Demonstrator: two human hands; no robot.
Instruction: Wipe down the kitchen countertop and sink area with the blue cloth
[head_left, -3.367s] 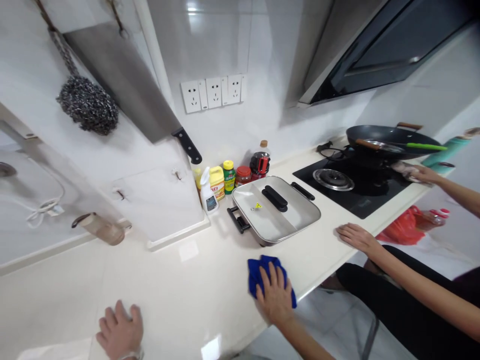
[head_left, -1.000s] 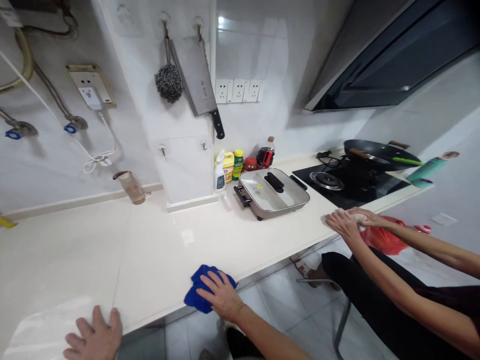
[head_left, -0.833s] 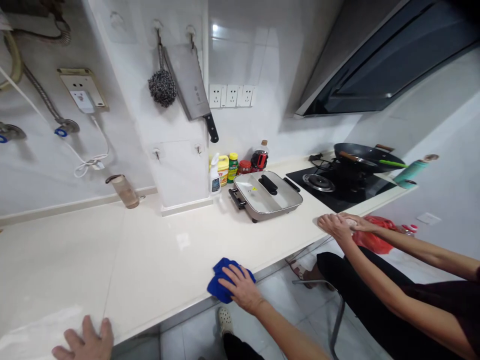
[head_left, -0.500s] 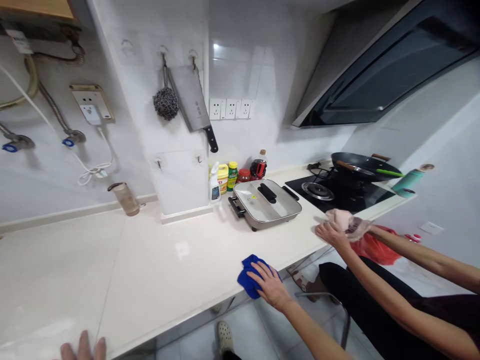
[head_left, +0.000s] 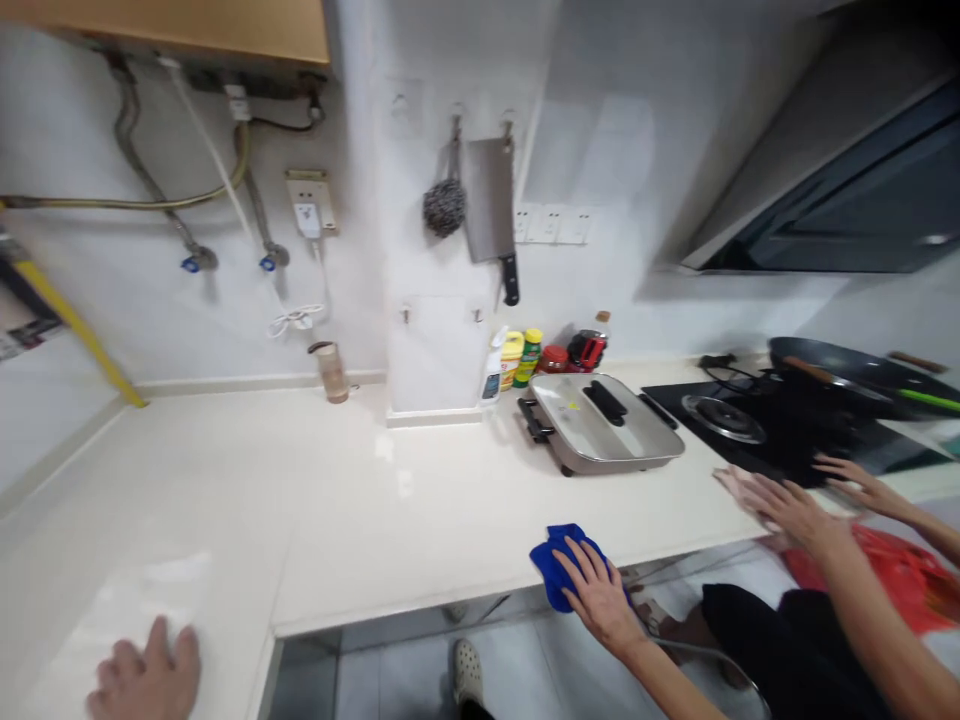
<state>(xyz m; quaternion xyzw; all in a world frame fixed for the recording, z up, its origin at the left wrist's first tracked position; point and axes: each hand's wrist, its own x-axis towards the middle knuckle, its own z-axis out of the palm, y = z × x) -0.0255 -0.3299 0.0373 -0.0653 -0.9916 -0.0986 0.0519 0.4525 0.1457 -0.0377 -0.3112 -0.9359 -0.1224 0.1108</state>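
Observation:
My right hand (head_left: 604,600) presses a blue cloth (head_left: 559,565) over the front edge of the white countertop (head_left: 360,540). Its fingers spread across the cloth, and part of the fabric lies under the palm. At the lower left, my left hand (head_left: 150,675) is over the counter, fingers apart and holding nothing. Beyond the blue cloth stands a rectangular electric pan (head_left: 611,455) with a glass lid and black handles.
On the right, another person's hand (head_left: 802,515) rests on a pale pink cloth (head_left: 742,488); their other hand (head_left: 862,490) is by the cooktop (head_left: 787,430), which bears a wok (head_left: 840,370). Bottles (head_left: 510,360) line the wall. A cleaver (head_left: 491,205) hangs above. A cup (head_left: 331,372) stands left.
The view has swung left, so the counter's left corner shows. More of my left hand is visible. The other person's hands have separated, one now nearer the cooktop. My right hand stays on the blue cloth.

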